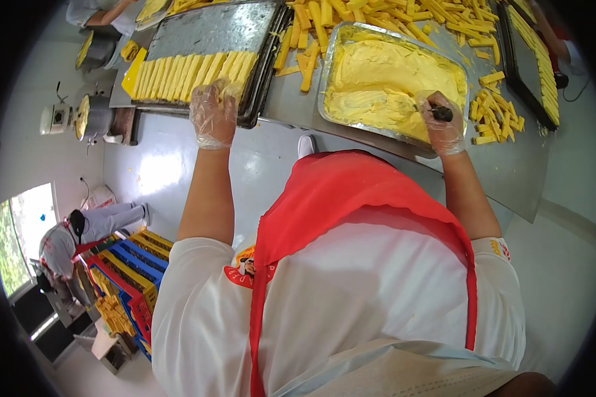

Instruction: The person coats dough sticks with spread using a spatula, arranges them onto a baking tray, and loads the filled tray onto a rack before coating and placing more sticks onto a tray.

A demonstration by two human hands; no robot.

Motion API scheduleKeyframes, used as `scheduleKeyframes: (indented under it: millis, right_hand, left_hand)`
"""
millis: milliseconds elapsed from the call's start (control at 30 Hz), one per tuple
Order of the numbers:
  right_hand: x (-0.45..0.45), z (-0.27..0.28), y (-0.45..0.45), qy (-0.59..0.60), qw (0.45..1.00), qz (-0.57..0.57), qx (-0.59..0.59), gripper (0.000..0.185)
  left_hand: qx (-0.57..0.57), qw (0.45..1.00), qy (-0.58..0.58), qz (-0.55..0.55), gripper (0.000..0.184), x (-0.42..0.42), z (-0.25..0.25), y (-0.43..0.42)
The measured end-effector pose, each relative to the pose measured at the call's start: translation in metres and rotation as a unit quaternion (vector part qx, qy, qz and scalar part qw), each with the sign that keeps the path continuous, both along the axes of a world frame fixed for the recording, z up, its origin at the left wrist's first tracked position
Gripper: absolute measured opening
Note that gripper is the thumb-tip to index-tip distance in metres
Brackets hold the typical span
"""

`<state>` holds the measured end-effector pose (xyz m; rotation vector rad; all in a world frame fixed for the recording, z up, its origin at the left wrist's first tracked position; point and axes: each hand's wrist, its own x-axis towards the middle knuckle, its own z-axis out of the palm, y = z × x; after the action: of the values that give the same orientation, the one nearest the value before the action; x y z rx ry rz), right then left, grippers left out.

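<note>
My left hand, in a clear plastic glove, is at the near right end of a row of cream-coated yellow sticks on a dark baking tray. Its fingers are curled in against the sticks, and what lies between them is hidden. My right hand, gloved too, grips a black handle at the right side of a metal pan. The tool's working end cannot be made out. Pale yellow cream fills the pan, its surface smeared and uneven.
Loose yellow sticks lie behind and beside the pan, with another pile to its right. Another tray stands far right. A yellow scraper touches the row's left end. People work nearby; colourful crates stand lower left.
</note>
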<state>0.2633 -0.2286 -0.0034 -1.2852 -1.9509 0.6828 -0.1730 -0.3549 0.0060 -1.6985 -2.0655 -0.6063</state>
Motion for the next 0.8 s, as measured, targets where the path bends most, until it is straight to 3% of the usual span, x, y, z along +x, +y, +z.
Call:
scheduleKeyframes:
  millis: [67, 100, 233, 333, 400, 500, 633, 667, 733, 800]
  right_hand:
    - [-0.019, 0.014, -0.008, -0.009, 0.995, 0.061, 0.085, 0.015]
    - [-0.031, 0.022, -0.010, -0.042, 0.987, 0.088, 0.124, 0.018]
    - [-0.084, 0.033, -0.021, 0.007, 0.966, 0.207, 0.153, 0.014]
    - [-0.105, 0.025, -0.015, -0.050, 0.963, 0.227, 0.133, 0.014]
    - [-0.096, 0.021, 0.000, -0.069, 0.966, 0.202, 0.147, 0.015]
    - [-0.051, 0.024, 0.016, -0.145, 0.984, 0.035, 0.092, 0.013]
    - [-0.015, 0.049, -0.001, -0.199, 0.970, -0.093, 0.108, 0.011]
    - [-0.018, 0.055, -0.008, -0.199, 0.970, -0.101, 0.101, 0.011]
    - [-0.040, 0.062, -0.021, -0.061, 0.989, 0.002, 0.137, 0.013]
    - [-0.054, 0.047, -0.027, -0.050, 0.989, 0.094, 0.105, 0.012]
  left_hand:
    - [-0.004, 0.987, -0.133, -0.092, 0.031, 0.022, 0.028, 0.029]
    - [-0.009, 0.981, -0.131, -0.140, 0.029, 0.027, 0.030, 0.053]
    - [-0.066, 0.965, -0.135, -0.215, 0.046, 0.073, 0.036, 0.155]
    - [0.007, 0.968, -0.128, -0.214, 0.053, 0.103, -0.019, 0.245]
    - [-0.014, 0.963, -0.242, -0.117, 0.046, 0.123, -0.032, 0.283]
    - [-0.083, 0.918, -0.330, -0.205, 0.036, 0.128, 0.002, 0.275]
    - [0.022, 0.879, -0.383, -0.283, 0.023, 0.075, -0.007, 0.272]
    - [0.045, 0.885, -0.369, -0.281, 0.021, 0.061, -0.003, 0.262]
    - [0.059, 0.888, -0.356, -0.285, 0.020, 0.061, 0.015, 0.223]
    - [-0.068, 0.802, -0.477, -0.355, 0.019, 0.074, 0.027, 0.182]
